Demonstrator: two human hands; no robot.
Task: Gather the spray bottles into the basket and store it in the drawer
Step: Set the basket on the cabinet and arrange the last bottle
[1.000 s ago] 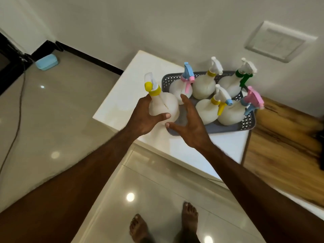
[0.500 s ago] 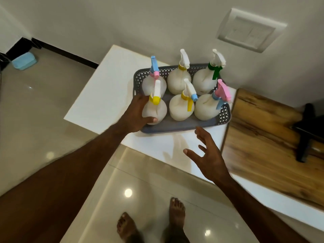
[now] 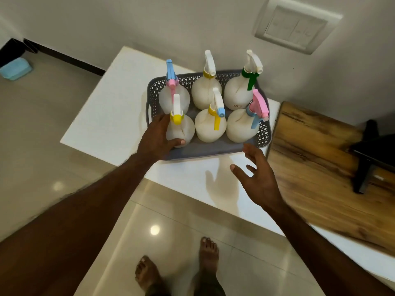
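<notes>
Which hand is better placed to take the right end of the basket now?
The right hand: it hovers open and empty beside the basket's near right corner. The left hand has its grip on the yellow-collared bottle at the basket's left end.

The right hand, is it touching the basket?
Apart. In the head view the open right hand hovers above the white table, and bare tabletop shows between its fingertips and the grey basket.
</notes>
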